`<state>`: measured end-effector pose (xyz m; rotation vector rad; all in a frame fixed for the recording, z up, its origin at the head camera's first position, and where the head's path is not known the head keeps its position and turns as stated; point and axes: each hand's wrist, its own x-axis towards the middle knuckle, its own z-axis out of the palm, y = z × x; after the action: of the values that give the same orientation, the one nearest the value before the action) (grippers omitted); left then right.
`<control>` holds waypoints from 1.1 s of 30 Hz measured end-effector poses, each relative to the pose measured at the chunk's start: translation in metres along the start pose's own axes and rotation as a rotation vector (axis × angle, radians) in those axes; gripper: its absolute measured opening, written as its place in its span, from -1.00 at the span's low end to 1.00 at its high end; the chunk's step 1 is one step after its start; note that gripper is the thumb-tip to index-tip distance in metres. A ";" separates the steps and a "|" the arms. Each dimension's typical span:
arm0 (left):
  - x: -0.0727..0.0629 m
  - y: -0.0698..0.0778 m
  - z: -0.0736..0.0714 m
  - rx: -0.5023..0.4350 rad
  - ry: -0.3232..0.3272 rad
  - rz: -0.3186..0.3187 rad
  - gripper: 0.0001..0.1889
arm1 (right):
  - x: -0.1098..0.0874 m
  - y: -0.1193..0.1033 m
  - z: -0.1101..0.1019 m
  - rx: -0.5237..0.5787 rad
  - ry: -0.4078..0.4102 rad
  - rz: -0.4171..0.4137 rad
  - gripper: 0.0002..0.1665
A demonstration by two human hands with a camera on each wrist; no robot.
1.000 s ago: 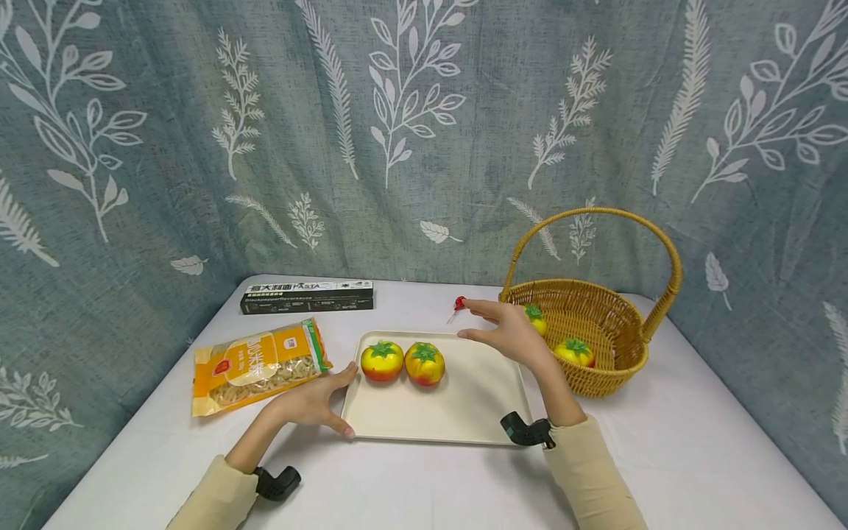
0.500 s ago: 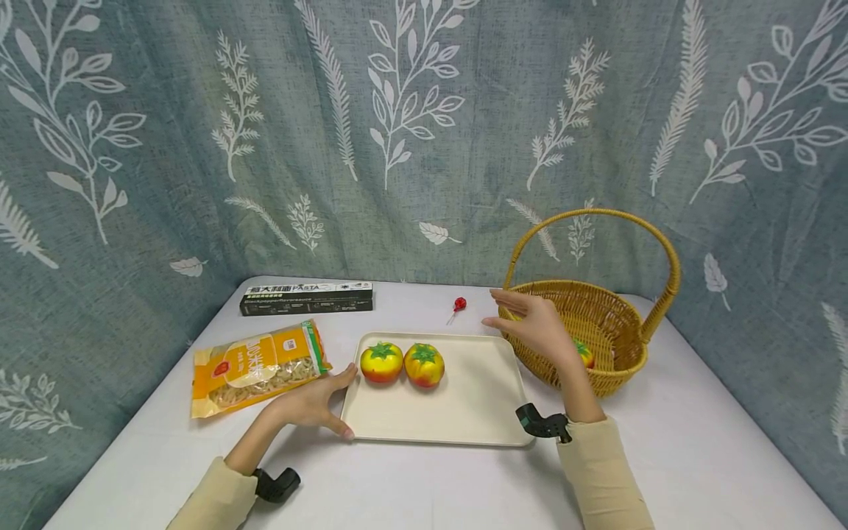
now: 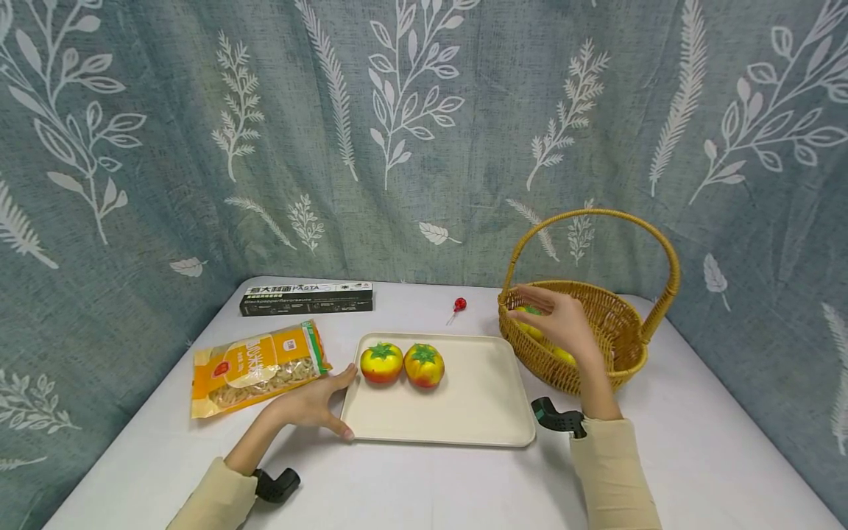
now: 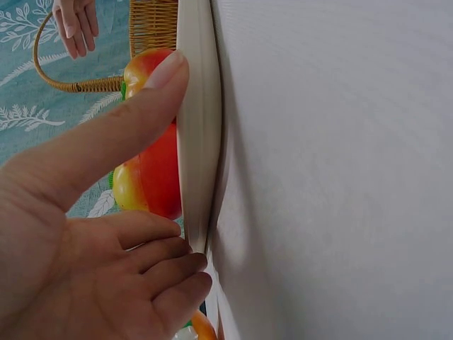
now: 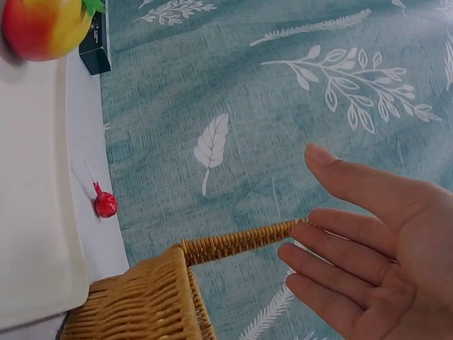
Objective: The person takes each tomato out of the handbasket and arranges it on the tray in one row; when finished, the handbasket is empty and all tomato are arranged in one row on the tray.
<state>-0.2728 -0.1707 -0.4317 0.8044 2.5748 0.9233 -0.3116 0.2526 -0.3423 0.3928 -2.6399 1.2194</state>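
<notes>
At the left side of a cream tray point(image 3: 477, 397), my left hand point(image 3: 311, 403) touches the rim with thumb and fingertips spread apart. Two yellow-red, tomato-like fruits point(image 3: 381, 362) with green leafy tops sit side by side in the tray's left part. My right hand point(image 3: 559, 324), holding nothing, hovers over the left part of a wicker basket point(image 3: 596, 294) with its fingers extended. Inside the basket are more such fruits point(image 3: 530, 327), partly hidden by that hand. The right wrist view shows the palm and loosely straight fingers beside the basket handle point(image 5: 244, 239).
An orange bag of pasta point(image 3: 261, 366) lies left of the tray. Behind it is a black pasta box point(image 3: 307, 298). A red-wrapped lollipop point(image 3: 459, 304) lies beyond the tray. The basket's tall handle point(image 3: 596, 212) arches up at the right. A patterned curtain point(image 3: 424, 147) closes off the back.
My right hand has moved right, from above the tray's far right corner to over the basket, fingers still extended. The left hand, tray and fruits on it have stayed put.
</notes>
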 end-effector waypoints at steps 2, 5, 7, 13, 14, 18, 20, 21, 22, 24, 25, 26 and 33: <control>0.000 -0.001 0.000 0.003 0.002 -0.006 0.16 | 0.001 0.003 -0.002 -0.002 -0.008 0.022 -0.20; 0.000 -0.002 0.001 0.008 0.005 -0.012 0.16 | 0.002 0.009 -0.004 -0.006 -0.023 0.050 -0.18; 0.000 -0.003 0.001 0.007 0.005 -0.009 0.16 | 0.002 0.014 -0.005 -0.015 -0.031 0.062 -0.17; 0.001 -0.002 0.001 0.013 0.000 -0.015 0.17 | 0.003 0.029 -0.007 -0.060 -0.053 0.067 -0.20; 0.001 -0.002 0.001 0.015 -0.001 -0.013 0.17 | 0.004 0.031 -0.007 -0.065 -0.057 0.063 -0.21; 0.000 -0.002 0.001 0.014 -0.002 -0.009 0.18 | 0.009 0.039 -0.008 -0.103 -0.079 0.045 -0.24; 0.000 -0.003 0.001 0.012 -0.002 0.000 0.18 | 0.013 0.042 -0.011 -0.121 -0.103 0.042 -0.26; 0.001 -0.003 0.000 0.012 -0.003 0.001 0.18 | 0.014 0.043 -0.012 -0.132 -0.119 0.039 -0.26; 0.001 -0.003 0.000 0.013 -0.003 0.003 0.17 | 0.016 0.044 -0.014 -0.143 -0.140 0.035 -0.26; 0.001 -0.003 0.000 0.014 -0.001 0.007 0.17 | 0.020 0.044 -0.018 -0.161 -0.168 0.038 -0.25; 0.001 -0.003 0.000 0.015 -0.001 0.009 0.17 | 0.021 0.045 -0.019 -0.168 -0.183 0.041 -0.25; 0.001 -0.003 0.000 0.015 0.000 0.010 0.17 | 0.023 0.046 -0.020 -0.177 -0.195 0.041 -0.25; 0.001 -0.003 0.000 0.007 0.002 0.016 0.17 | 0.030 0.052 -0.029 -0.217 -0.240 0.030 -0.30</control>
<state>-0.2746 -0.1723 -0.4339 0.8279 2.5787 0.9202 -0.3547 0.3020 -0.3518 0.4888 -2.9531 0.9302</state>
